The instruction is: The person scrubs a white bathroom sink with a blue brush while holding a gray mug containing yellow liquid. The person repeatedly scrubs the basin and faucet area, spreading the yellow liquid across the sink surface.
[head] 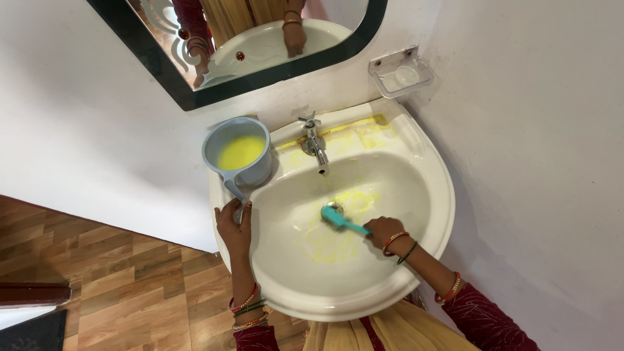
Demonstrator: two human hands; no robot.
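While you look down from your head, you see a white sink (pixel 416 260) fixed to a white wall (pixel 539 162). Your right hand (pixel 383 232) is inside the bowl, with its fingers closed tight around the handle of a blue-green brush (pixel 341 221). The head of the brush sits low in the bowl, right by the shiny drain (pixel 333 207). Yellow streaks (pixel 338 244) are smeared on the bowl around the brush and up on the back ledge near the tap (pixel 314 144).

Your left hand (pixel 234 227) rests on the left rim of the sink. Its fingers are curled over the edge and touch the end of the handle of a grey-blue mug (pixel 239 156). You cannot tell if they pinch that handle or just lean on it. The mug stands on the back left corner of the sink, just beside the tap, and it has yellow liquid inside.

Red, gold and green bangles (pixel 247 309) ring both your wrists.

Above the sink hangs a mirror (pixel 260 39) with a black frame. A clear soap dish (pixel 402 73) is stuck on the wall to the right of it. Down on the left is a brown wood floor (pixel 110 279).
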